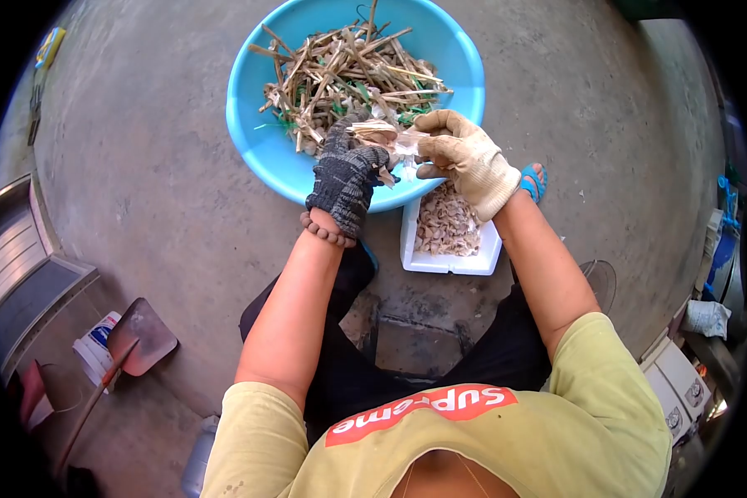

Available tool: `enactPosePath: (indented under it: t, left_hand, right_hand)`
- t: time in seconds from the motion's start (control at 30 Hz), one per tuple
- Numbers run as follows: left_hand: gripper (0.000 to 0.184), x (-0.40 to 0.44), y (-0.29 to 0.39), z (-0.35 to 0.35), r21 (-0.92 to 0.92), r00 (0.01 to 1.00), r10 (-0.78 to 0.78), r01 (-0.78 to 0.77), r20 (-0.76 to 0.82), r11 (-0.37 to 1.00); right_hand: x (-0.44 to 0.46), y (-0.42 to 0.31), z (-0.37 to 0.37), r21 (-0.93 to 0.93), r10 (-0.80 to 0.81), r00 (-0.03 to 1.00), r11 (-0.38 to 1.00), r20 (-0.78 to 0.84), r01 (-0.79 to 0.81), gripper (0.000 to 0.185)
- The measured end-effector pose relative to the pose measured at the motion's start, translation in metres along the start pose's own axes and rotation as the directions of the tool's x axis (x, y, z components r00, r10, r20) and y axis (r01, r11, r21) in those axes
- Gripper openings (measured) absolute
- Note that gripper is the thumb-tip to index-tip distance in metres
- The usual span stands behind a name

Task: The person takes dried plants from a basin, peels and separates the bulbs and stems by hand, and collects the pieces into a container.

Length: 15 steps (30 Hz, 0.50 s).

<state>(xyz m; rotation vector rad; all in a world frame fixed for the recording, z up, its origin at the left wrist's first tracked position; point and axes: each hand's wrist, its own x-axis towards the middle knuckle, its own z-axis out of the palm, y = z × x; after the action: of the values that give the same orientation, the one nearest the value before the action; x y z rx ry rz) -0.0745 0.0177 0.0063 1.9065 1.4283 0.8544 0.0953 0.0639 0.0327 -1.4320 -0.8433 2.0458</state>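
My left hand (344, 178), in a dark grey knitted glove, grips a garlic bulb (375, 131) with papery skin over the near side of the blue basin (249, 153). My right hand (471, 162), in a cream glove, has its fingers curled and pinched at the pale garlic skin (408, 143) beside that bulb. A heap of dried garlic stalks (340, 75) fills the basin's middle, with bits of green among them. Below my right hand, a white foam box (452, 264) holds many loose garlic cloves (448, 224), partly hidden by the basin's rim.
A shovel (145, 332) leans by a white bucket (95, 349) at the left. Beyond it stands a metal-framed object (25, 249). My foot in a blue sandal (534, 183) rests right of the basin. Assorted items and a pale box (676, 378) line the right edge.
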Motion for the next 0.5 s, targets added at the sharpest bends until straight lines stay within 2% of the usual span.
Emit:
enactPosePath:
  t: [0.03,0.07,0.1,0.13,0.2,0.23,0.27,0.3,0.33,0.4,0.43,0.47,0.5]
  left_hand:
    - [0.04,-0.002,-0.004,0.006,-0.462,0.921,-0.39,0.349,0.007,0.815]
    - [0.044,0.002,0.004,0.003,-0.784,0.712,-0.675,0.525,0.193,0.33]
    - [0.053,0.001,0.006,0.004,-0.781,0.726,-0.666,0.512,0.172,0.357]
    - [0.053,0.0,0.007,0.005,-0.781,0.725,-0.667,0.512,0.172,0.356]
    - [0.036,-0.001,0.007,0.007,-0.553,0.831,-0.543,0.511,0.122,0.658]
    - [0.048,-0.008,-0.002,0.015,-0.436,0.961,-0.273,0.227,-0.044,0.871]
    - [0.048,-0.007,0.002,0.014,-0.437,0.961,-0.273,0.227,-0.043,0.87]
    - [0.05,-0.004,0.009,0.014,-0.559,0.902,-0.427,0.385,0.059,0.735]
    - [0.052,-0.001,0.014,0.015,-0.648,0.815,-0.551,0.521,0.182,0.556]
    - [0.052,-0.001,0.007,0.029,-0.647,0.818,-0.534,0.529,0.214,0.55]
    - [0.052,-0.003,0.006,0.034,-0.646,0.828,-0.54,0.496,0.151,0.58]
    - [0.051,-0.003,0.01,0.032,-0.641,0.836,-0.542,0.464,0.087,0.611]
    - [0.048,-0.002,0.016,0.027,-0.678,0.798,-0.577,0.522,0.174,0.517]
  right_hand:
    - [0.0,-0.001,-0.001,0.036,-0.02,0.999,0.999,-0.028,0.021,0.029]
    - [0.0,-0.003,-0.003,0.036,-0.019,0.999,0.999,-0.028,0.02,0.029]
    - [0.001,-0.005,-0.005,-0.047,-0.094,0.995,0.995,-0.034,0.092,0.031]
    - [0.0,-0.008,-0.006,-0.131,-0.169,0.985,0.978,-0.033,0.163,0.033]
    - [-0.003,-0.01,-0.003,-0.201,-0.169,0.986,0.965,0.013,0.168,0.034]
    - [-0.001,-0.005,-0.001,-0.415,-0.264,0.963,0.872,0.043,0.258,0.035]
    - [0.0,-0.001,0.003,-0.604,-0.347,0.933,0.725,0.095,0.331,0.036]
    - [-0.005,-0.003,0.01,-0.491,-0.213,0.972,0.839,0.098,0.233,0.039]
    - [-0.005,-0.001,0.009,-0.561,-0.182,0.977,0.801,0.107,0.211,0.035]
    - [-0.007,-0.003,0.011,-0.627,-0.223,0.964,0.733,0.144,0.263,0.025]
    - [-0.007,0.001,0.011,-0.628,-0.222,0.964,0.732,0.146,0.264,0.025]
    - [-0.006,0.008,0.01,-0.552,-0.322,0.928,0.748,0.185,0.369,0.02]
    - [-0.004,0.015,0.01,-0.468,-0.421,0.882,0.748,0.213,0.471,0.016]
